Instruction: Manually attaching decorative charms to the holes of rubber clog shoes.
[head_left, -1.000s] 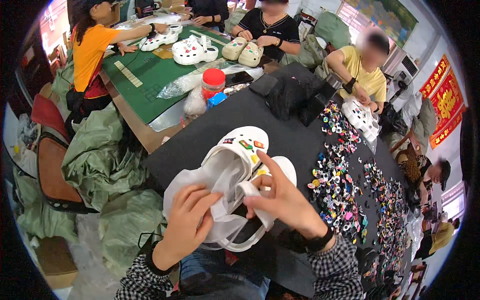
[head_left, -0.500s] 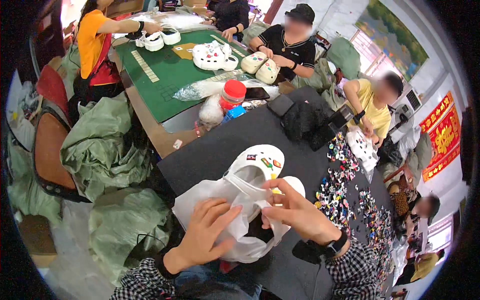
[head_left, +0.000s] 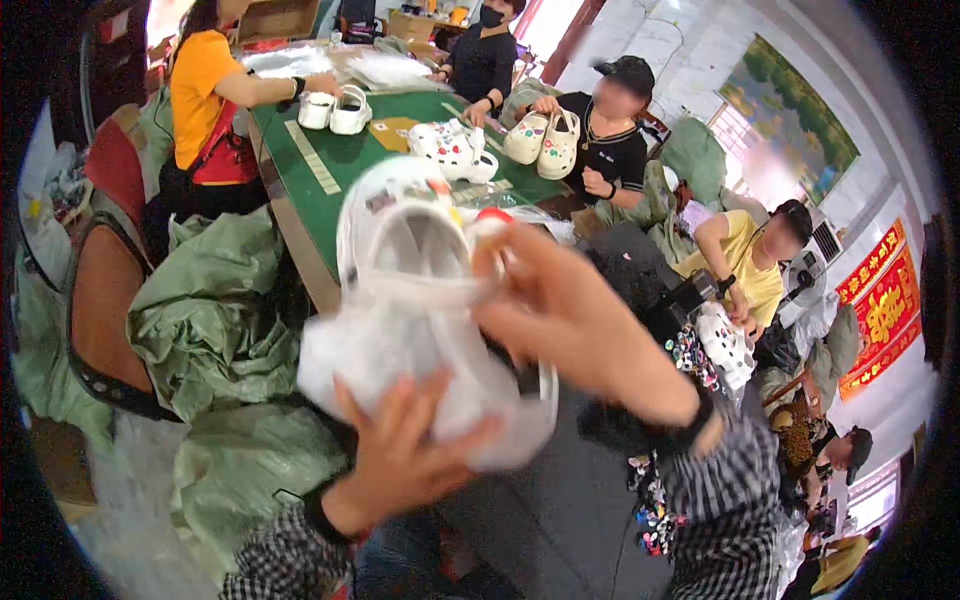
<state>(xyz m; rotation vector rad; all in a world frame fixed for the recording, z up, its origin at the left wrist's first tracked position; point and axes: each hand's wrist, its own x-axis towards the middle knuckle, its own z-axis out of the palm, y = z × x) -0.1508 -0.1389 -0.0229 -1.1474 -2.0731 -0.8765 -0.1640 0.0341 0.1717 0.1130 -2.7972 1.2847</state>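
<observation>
A white clog (head_left: 365,215) with small coloured charms is raised in front of me, its toe pointing away. A frosted plastic bag (head_left: 350,350) covers its heel end. The other shoe of the pair is mostly hidden behind my right hand. My right hand (head_left: 590,330), blurred, has its thumb and fingers closed at the clog's right side by the strap; whether they also pinch the bag's edge is unclear. My left hand (head_left: 405,460) rests against the near side of the bag with its fingers spread.
Loose charms (head_left: 655,510) lie on the black table (head_left: 560,530). Beyond is a green table (head_left: 285,190) with more white clogs (head_left: 450,150), where several people work. One person holds cream clogs (head_left: 540,140). Green sacks (head_left: 205,310) and a brown chair (head_left: 115,310) stand at left.
The clogs and bag have come up off the black table and moved left, carried by my hands. Across the green table, a person has lifted the cream clogs.
</observation>
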